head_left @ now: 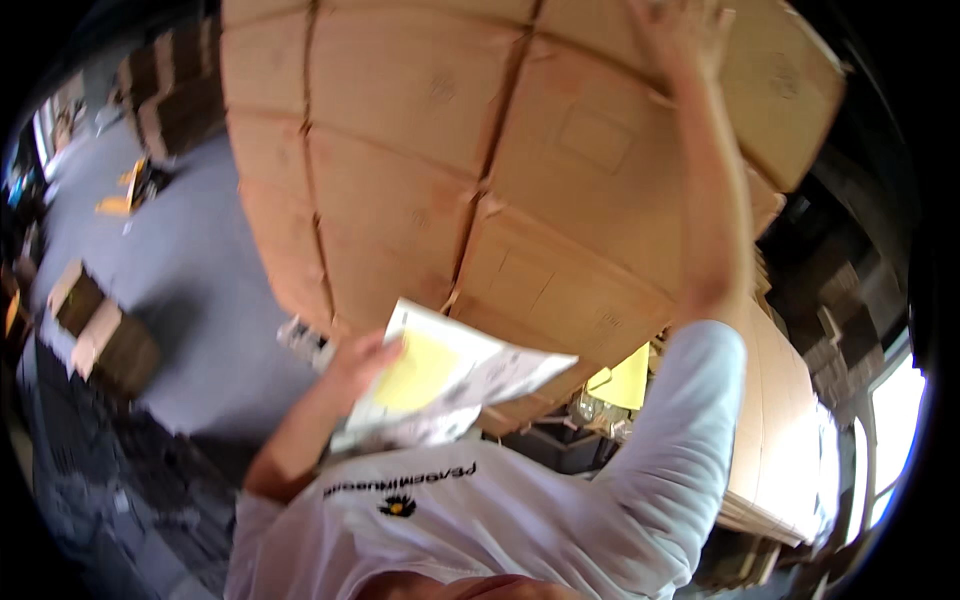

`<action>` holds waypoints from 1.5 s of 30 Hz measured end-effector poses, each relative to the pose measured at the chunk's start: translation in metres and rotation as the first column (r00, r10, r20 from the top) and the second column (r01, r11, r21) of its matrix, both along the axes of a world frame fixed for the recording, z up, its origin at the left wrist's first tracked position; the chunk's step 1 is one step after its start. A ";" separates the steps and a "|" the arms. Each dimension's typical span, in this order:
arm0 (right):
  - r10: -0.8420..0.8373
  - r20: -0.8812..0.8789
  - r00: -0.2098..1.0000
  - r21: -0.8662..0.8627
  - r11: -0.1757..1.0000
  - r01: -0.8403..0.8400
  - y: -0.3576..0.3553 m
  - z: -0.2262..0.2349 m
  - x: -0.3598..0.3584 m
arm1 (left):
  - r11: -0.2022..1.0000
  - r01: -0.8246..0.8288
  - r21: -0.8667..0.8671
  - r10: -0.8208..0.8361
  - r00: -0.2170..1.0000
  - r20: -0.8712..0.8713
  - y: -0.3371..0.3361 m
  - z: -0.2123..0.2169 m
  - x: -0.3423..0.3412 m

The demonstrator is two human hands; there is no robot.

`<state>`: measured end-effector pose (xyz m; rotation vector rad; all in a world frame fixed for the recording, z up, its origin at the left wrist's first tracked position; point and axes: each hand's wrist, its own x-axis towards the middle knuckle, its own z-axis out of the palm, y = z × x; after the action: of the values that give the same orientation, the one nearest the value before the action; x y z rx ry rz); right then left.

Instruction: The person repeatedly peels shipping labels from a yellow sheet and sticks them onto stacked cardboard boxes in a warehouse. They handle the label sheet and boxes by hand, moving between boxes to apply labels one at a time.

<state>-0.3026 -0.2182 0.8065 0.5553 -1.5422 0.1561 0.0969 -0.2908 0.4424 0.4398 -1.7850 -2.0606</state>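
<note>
My left hand [358,362] grips a sheaf of white papers with a yellow sheet [445,378] in front of my chest. My right arm reaches up, and my right hand [682,35] rests flat with spread fingers against the top box of a tall stack of brown cardboard boxes [420,150] right in front of me. The boxes are taped along their seams. My white shirt fills the lower middle of the view.
Open cardboard boxes [100,335] lie on the grey floor at the left. More stacked boxes [175,85] stand at the far left back. Flat cardboard sheets [775,440] are piled at the right, near a bright window [895,420]. Another yellow sheet [625,380] shows below the stack.
</note>
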 end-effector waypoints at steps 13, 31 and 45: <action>0.198 0.904 -0.379 -0.376 -0.052 -0.925 0.100 -0.247 0.179 | 0.997 -0.039 0.071 0.047 0.992 -0.115 0.004 0.062 -0.005; 0.522 0.793 -0.314 -0.360 -0.014 -0.933 0.153 -0.287 0.190 | 0.954 0.252 0.164 -0.252 0.968 -0.021 0.037 0.056 -0.022; 0.759 0.649 0.054 -0.107 0.161 -0.981 0.168 -0.295 0.202 | 0.924 0.152 0.352 -0.139 0.988 -0.064 0.007 0.017 -0.033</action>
<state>-0.1007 -0.0502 0.5117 1.9899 -1.5335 1.1729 0.0636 -0.2841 0.4594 0.3711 -1.4594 -2.4922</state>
